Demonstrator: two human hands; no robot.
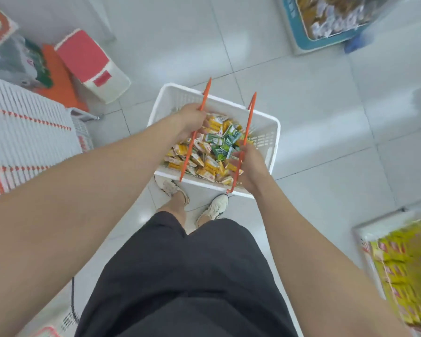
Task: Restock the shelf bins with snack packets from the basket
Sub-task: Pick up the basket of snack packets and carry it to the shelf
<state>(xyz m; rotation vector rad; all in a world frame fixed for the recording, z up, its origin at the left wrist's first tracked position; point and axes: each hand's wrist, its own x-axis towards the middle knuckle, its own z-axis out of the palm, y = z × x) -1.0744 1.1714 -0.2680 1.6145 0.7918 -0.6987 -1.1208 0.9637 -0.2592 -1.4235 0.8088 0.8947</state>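
A white plastic basket point(265, 119) with two orange handles point(247, 128) stands on the tiled floor in front of my feet. It holds several yellow, white and green snack packets point(220, 147). My left hand point(191, 120) reaches into the far left part of the basket, its fingers curled round yellow packets. My right hand point(249, 170) is at the near right corner, fingers curled among the packets beside the right handle. Whether it holds a packet I cannot tell.
A shelf bin of yellow packets point(404, 271) is at the lower right. A blue-edged bin of mixed packets point(326, 20) sits at the top right. White slatted baskets point(27, 132) and a red-and-white box point(93, 66) stand on the left.
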